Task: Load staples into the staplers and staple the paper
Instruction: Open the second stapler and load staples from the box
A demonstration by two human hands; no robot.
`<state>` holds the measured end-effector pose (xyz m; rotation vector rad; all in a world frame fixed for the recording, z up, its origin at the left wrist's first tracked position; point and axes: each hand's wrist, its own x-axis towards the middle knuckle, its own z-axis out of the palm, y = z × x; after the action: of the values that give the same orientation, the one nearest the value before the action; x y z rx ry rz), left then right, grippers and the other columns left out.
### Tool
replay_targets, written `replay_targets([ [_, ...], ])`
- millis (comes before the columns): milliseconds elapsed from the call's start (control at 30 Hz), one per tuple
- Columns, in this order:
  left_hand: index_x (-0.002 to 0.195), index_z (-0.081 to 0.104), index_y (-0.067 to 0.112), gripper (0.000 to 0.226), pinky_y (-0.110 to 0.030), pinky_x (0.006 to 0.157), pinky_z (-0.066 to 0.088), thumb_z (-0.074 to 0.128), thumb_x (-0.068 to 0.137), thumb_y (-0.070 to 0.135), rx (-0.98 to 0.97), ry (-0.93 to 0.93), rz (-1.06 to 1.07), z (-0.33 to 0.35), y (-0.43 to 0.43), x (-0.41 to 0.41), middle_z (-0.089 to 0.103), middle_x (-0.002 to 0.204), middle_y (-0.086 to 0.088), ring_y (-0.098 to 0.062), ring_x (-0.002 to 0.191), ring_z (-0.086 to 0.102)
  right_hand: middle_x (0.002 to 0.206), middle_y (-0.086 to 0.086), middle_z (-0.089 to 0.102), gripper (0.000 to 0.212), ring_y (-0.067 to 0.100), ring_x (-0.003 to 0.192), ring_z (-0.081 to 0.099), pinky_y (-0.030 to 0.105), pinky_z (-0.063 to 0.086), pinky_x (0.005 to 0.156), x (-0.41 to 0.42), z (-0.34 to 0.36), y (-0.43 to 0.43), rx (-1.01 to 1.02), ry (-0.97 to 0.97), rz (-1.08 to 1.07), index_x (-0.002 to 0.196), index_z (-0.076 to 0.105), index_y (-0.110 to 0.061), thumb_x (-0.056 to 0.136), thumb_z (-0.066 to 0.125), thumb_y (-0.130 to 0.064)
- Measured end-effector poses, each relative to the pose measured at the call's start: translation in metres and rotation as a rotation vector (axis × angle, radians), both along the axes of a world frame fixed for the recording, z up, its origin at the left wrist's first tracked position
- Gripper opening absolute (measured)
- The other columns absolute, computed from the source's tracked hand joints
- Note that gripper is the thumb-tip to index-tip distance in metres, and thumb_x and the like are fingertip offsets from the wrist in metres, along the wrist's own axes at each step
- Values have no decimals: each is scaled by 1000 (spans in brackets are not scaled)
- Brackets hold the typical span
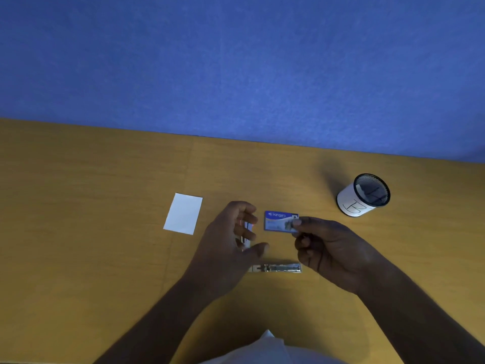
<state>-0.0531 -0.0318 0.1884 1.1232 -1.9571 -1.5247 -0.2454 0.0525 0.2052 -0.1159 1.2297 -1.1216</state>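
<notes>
Loading step. My right hand (330, 248) pinches grey staple strip (290, 225) just over blue cardboard staple box (277, 219). My left hand (231, 240) curls round small white-blue item (247, 232), unidentified. Chrome metal stapler (275, 267) lies nearer me; white paper sheet (183, 214) left, apart. Next, likely: seat strip squarely in stapler channel
</notes>
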Motion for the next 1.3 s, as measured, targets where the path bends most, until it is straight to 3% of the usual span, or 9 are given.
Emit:
replay_targets([
  [233,111,56,30,51,-20,70,51,87,70,31,-64,-262,16,-44,-13,0,61,98,13,-3,88,60,73,3,57,21,7,56,46,21,37,50,-43,-68,-43,268,289,-112,102,72,1,85,74,-11],
  [433,114,58,27,49,-20,75,50,84,74,30,-172,-351,-76,-71,-10,-9,59,103,13,1,90,56,65,10,50,18,14,53,38,31,29,50,-65,-113,-87,408,555,-21,88,69,5,84,75,-12],
  [600,122,58,26,48,-18,80,50,79,79,32,-264,-386,-224,-90,6,-19,59,115,12,1,98,55,66,12,56,26,17,51,42,29,32,49,-75,-129,-106,433,657,32,92,72,6,82,76,-18],
  [767,124,54,24,42,-29,98,41,67,87,38,-435,-469,-371,-107,15,-33,56,119,7,-11,112,52,61,11,52,28,20,51,42,29,33,52,-72,-126,-101,467,803,85,66,60,-4,78,71,-28],
  [867,129,50,19,46,-32,103,42,66,89,36,-464,-490,-468,-119,23,-38,53,124,1,-15,116,49,60,11,45,13,20,57,38,33,32,56,-67,-119,-85,449,763,24,66,55,-2,77,61,-3],
  [933,133,47,18,50,-33,105,41,65,90,35,-472,-514,-527,-127,32,-38,50,129,0,-16,120,47,61,8,55,20,17,61,51,30,45,58,-60,-111,-71,372,630,-27,66,60,1,81,57,13],
  [1000,136,45,18,51,-34,107,38,64,91,34,-490,-546,-557,-133,39,-35,48,133,0,-17,124,45,82,16,68,21,23,84,68,31,58,80,-49,-100,-54,298,472,-108,84,68,7,85,52,21],
  [1100,138,46,19,47,-35,108,36,59,95,33,-545,-589,-575,-139,43,-34,49,134,0,-18,126,44,98,24,72,19,29,96,73,32,60,83,-36,-89,-28,205,385,-118,97,69,8,90,55,17],
  [1300,129,54,20,37,-35,104,36,57,94,33,-608,-606,-544,-140,42,-37,55,123,1,-18,118,49,94,22,76,11,28,89,76,26,60,71,-25,-86,18,163,362,-82,98,70,4,87,68,6],
])
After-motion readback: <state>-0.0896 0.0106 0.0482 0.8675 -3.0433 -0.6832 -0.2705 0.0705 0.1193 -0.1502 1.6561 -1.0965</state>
